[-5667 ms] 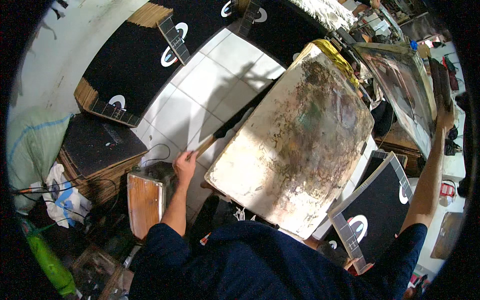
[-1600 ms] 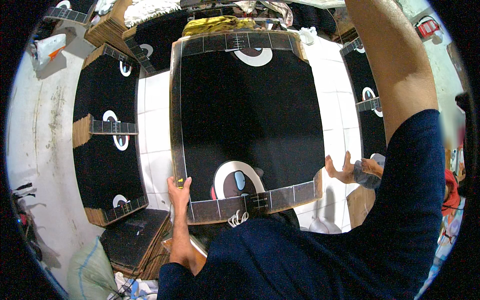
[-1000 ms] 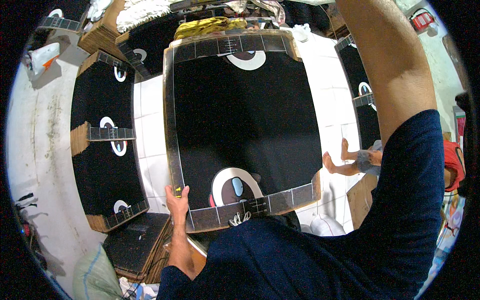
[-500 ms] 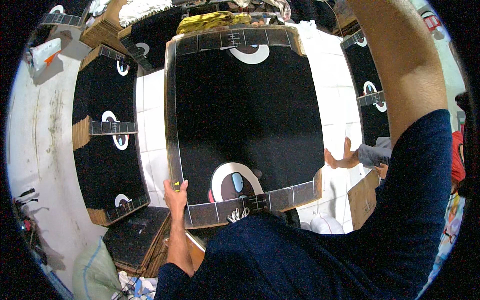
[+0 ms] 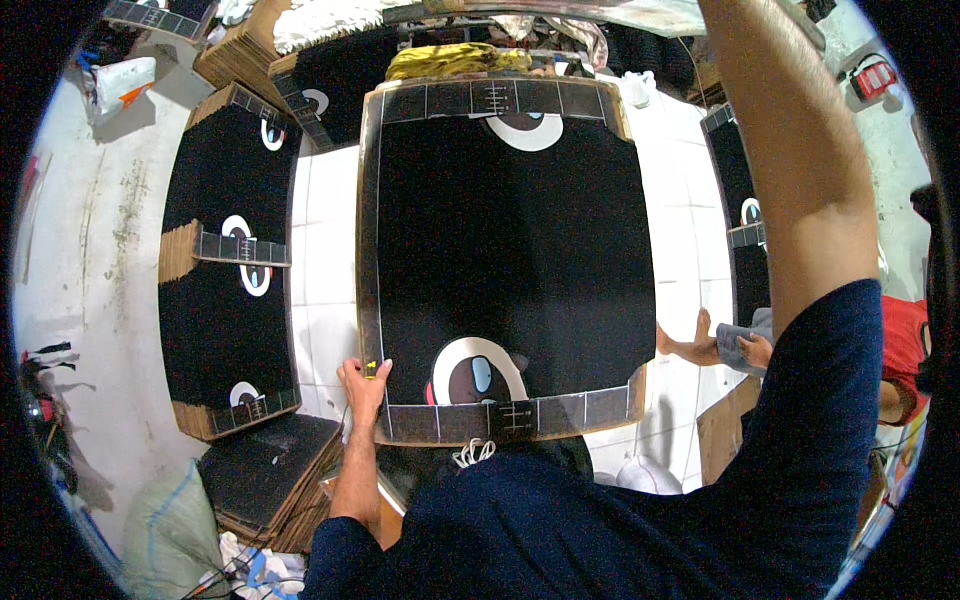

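Observation:
A large black panel [image 5: 515, 230] with two printed cartoon eyes and gridded end strips lies on the board in front of me. My left hand [image 5: 365, 385] grips its near left edge, thumb and fingers at a small yellow piece [image 5: 371, 365]. My right arm rises along the right and out past the top rim, so my right hand is out of sight. A pale, framed screen [image 5: 545, 12] shows along the top edge, above a folded yellow cloth [image 5: 455, 62] behind the panel.
Stacks of similar black panels stand left [image 5: 225, 180] and right [image 5: 750, 275] on white tiles [image 5: 680, 200]. A seated co-worker [image 5: 905, 340] in red has bare feet near the panel. Cardboard [image 5: 262, 500], sacks [image 5: 165, 525] and cables lie lower left.
Earlier a stained bare surface faced me and my left hand held a long handled tool; now the black panel shows there. Lately the pale screen has come further into the top edge.

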Demonstrator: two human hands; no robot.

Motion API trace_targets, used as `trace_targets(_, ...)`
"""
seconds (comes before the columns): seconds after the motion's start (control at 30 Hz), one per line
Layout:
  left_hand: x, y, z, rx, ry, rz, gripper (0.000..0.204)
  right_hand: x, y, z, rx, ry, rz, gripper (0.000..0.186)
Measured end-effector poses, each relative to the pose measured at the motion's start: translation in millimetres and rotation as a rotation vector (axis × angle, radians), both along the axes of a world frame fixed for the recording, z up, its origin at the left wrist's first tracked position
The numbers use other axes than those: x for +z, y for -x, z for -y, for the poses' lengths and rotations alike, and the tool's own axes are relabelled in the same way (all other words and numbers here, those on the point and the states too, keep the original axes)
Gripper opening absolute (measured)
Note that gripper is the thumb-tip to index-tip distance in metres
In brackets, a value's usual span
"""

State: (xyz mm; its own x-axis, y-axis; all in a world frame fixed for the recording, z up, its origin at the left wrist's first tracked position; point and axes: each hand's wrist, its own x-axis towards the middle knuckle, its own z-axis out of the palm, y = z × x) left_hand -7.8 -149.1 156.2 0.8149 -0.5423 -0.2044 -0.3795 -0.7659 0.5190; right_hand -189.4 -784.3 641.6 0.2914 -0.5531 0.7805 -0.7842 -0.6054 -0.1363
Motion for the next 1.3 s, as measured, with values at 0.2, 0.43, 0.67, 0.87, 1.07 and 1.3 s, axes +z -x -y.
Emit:
trace_targets(0.2, 56, 12, 41, 0.008, -0.268, 0.177, 0.080, -43, 21, -44, 0.088, -0.034, 0.103, 0.022)
trace_targets(0.43, 193, 41, 256, -0.149, 1.124, -1.042, 0.075, -180, 66, -121, 0.218, 0.315, 0.093, 0.038)
trace_targets(0.67, 142, 87, 295, 0.785, 0.822, -1.411, 0.080, -339, 89, -197, 0.216, -0.030, 0.102, 0.021)
trace_targets(0.87, 36, 90, 255, 0.591, 0.444, -0.789, 0.076, -386, 65, -122, 0.241, -0.272, -0.105, 0.033)
trace_targets(1.07, 12, 66, 246, -0.567, 0.316, 0.366, 0.098, -408, 24, -76, 0.147, -0.417, -0.409, 0.033)
trace_targets(1.3, 0, 61, 250, -0.561, 0.308, 0.419, 0.098, -393, -8, 1, 0.174, -0.646, -0.624, 0.037)
